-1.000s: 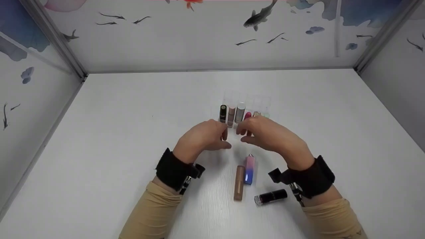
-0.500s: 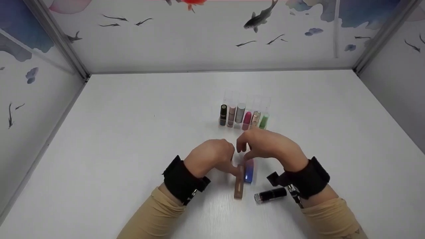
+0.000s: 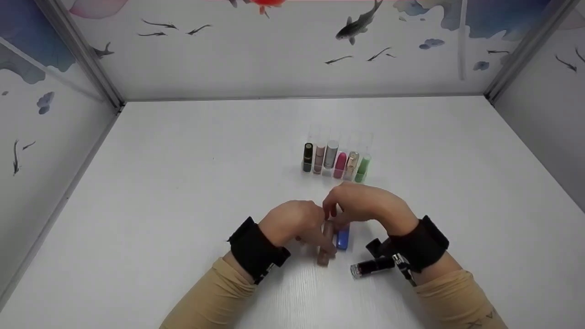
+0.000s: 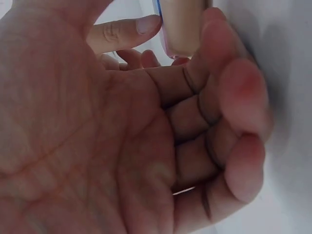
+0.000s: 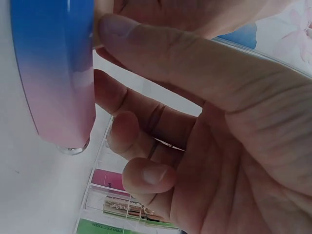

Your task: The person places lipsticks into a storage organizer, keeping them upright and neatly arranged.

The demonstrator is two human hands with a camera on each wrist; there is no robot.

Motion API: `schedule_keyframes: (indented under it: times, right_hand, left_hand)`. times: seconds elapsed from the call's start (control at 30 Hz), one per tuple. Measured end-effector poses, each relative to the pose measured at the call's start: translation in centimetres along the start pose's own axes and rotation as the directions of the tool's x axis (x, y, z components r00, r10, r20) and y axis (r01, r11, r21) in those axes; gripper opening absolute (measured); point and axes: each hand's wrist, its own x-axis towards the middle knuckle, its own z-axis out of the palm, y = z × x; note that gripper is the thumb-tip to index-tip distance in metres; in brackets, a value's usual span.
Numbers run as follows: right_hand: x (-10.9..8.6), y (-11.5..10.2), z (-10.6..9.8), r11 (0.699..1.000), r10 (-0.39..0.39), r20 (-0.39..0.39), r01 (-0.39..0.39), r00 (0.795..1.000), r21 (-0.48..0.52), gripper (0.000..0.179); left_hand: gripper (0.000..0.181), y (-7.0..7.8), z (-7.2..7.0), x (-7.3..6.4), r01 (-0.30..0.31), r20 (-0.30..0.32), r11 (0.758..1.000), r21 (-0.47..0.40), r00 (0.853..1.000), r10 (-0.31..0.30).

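Observation:
My left hand (image 3: pixel 295 219) pinches a brown lipstick tube (image 3: pixel 323 261) low over the table, its thumb lying across the tube in the head view. Its other fingers (image 4: pixel 243 95) curl loosely near the table surface. My right hand (image 3: pixel 370 201) is bent over the tube's far end, with relaxed, spaced fingers and its thumb tip at the tube's side. Close to that hand is a pink-to-blue lipstick (image 5: pixel 53 73) with a clear bead on its end; only its blue part shows from above. A black lipstick (image 3: pixel 372 267) with a clear end lies below the right wrist.
A clear divided holder (image 3: pixel 315 133) stands beyond my hands with a row of several lipsticks, among them a dark one (image 3: pixel 308 157), a pink one (image 3: pixel 340 165) and a green one (image 3: pixel 363 169). Printed wall panels border the white table (image 3: pixel 183 205).
Both hands have drawn back from the holder toward the loose lipsticks. My left hand has taken hold of the brown tube, which has shifted slightly left. The filled row is now uncovered.

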Motion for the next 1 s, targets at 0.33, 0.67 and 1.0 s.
schedule_keyframes:
  times: [0.33, 0.67, 1.0]
  right_hand:
    - [0.5, 0.5, 0.3, 0.999, -0.032, -0.100, 0.030, 0.994, -0.023, 0.028]
    - [0.7, 0.9, 0.5, 0.999, 0.020, -0.142, -0.026, 0.990, -0.039, 0.029]
    - [-0.4, 2.1, -0.6, 0.997, -0.079, -0.277, 0.077, 0.958, -0.018, 0.010]
  left_hand:
    - [0.037, -1.2, -0.6, 1.2, -0.035, -0.062, 0.999, -0.023, 0.998, 0.034]
    - [0.039, -2.2, -1.1, 1.8, -0.089, -0.176, 0.994, -0.058, 0.981, 0.077]
    - [0.037, -2.8, -1.9, 2.0, -0.271, -0.411, 0.962, -0.013, 0.879, 0.242]
